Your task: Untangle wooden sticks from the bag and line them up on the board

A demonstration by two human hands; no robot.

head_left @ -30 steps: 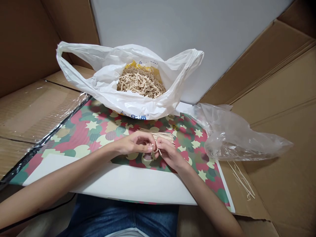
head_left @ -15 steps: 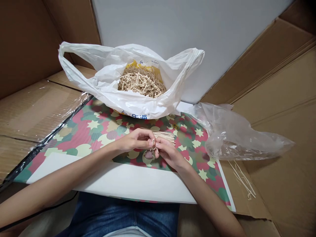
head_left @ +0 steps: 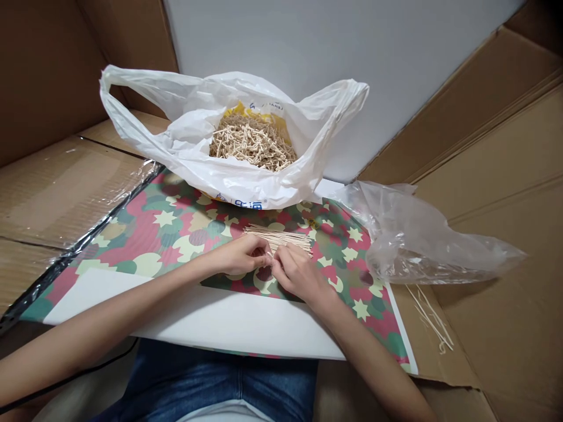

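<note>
My left hand (head_left: 240,256) and my right hand (head_left: 296,271) meet fingertip to fingertip over the star-patterned board (head_left: 145,234). Both are pinched on a thin tan strand (head_left: 270,257) that is mostly hidden between the fingers. Just beyond my fingers lies a flat bundle of straight tan sticks (head_left: 281,237). Farther back stands an open white plastic bag (head_left: 229,170) heaped with knotted tan pieces (head_left: 250,143).
A crumpled clear plastic bag (head_left: 422,240) lies at the right of the board. A few loose sticks (head_left: 428,319) rest on the cardboard at the right. Cardboard walls rise on both sides, a white wall behind. A white sheet (head_left: 211,319) covers the board's near edge.
The small loop that showed between my fingertips is now covered by my fingers. Both hands have sunk a little and drawn closer to the stick bundle.
</note>
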